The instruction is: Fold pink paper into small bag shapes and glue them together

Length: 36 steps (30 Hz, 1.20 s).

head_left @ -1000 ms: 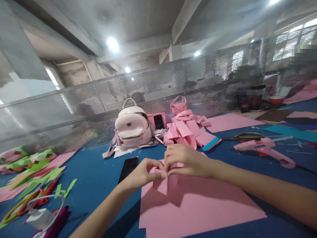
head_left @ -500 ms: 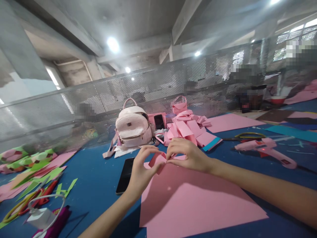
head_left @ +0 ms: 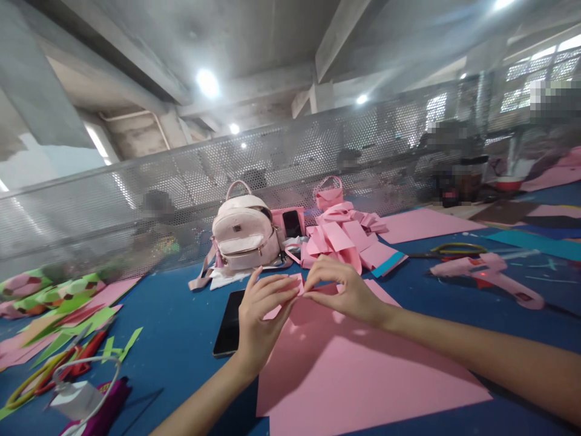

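Observation:
Between my hands is a small folded piece of pink paper (head_left: 296,284), partly covered by fingers. My left hand (head_left: 267,315) grips it from the left, thumb against fingers, with the index finger lifted. My right hand (head_left: 342,289) pinches its right side between thumb and fingertips. Below both hands lie large pink paper sheets (head_left: 363,375), overlapping on the blue table, with the arms' shadow across them. A dark phone (head_left: 228,324) rests on the table just left of my left hand.
Behind my hands stand a pale pink backpack (head_left: 245,233) and a heap of pink paper strips (head_left: 336,239). A pink glue gun (head_left: 490,275) and dark-handled scissors (head_left: 458,249) lie right. At left are scissors (head_left: 43,375), green scraps (head_left: 59,339) and a white charger (head_left: 75,396). A perforated metal partition (head_left: 190,188) runs behind.
My left fingers have closed further across the folded paper, and the index finger has risen. The paper has turned slightly between my hands. My right hand keeps its pinch almost in place.

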{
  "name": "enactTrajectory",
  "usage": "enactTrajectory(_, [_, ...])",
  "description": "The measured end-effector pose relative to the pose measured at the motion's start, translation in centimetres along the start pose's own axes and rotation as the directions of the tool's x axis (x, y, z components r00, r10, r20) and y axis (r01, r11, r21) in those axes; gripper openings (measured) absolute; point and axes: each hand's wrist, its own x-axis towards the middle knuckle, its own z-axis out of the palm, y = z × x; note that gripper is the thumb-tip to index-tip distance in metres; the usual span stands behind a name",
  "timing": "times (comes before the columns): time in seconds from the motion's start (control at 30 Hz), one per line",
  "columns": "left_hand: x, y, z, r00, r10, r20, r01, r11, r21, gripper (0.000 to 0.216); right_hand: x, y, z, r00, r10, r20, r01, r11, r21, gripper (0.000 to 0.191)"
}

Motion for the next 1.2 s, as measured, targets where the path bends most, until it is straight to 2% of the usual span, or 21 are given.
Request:
enactTrajectory(0.23, [-0.15,0.38,-0.21,0.999,-0.050,0.010,0.051,0.997,-0.049,0.024,0.01,0.02,0.15,0.999,0.031,-0.007,-0.031,0.999,0.030,0.022])
enactTrajectory(0.6, [0.11,0.67,-0.51,0.999,0.012,0.036,-0.013,1.000,0.021,0.016,-0.42,-0.06,0.37,0.999,0.037,-0.018,-0.036,0.999,0.027,0.018])
enactTrajectory(0.9, [0.29,0.73,-0.40,0.996,0.082,0.020,-0.084,0.989,0.123,0.018,-0.31,-0.15,0.10,1.000,-0.008,0.013,0.008,1.000,-0.023,0.014])
enactTrajectory(1.2, [0.30,0.73,-0.55,1.000,0.004,0.003,-0.005,0.993,0.120,0.016,-0.02,0.21,-0.42,1.000,0.014,-0.001,-0.014,0.997,-0.077,0.016])
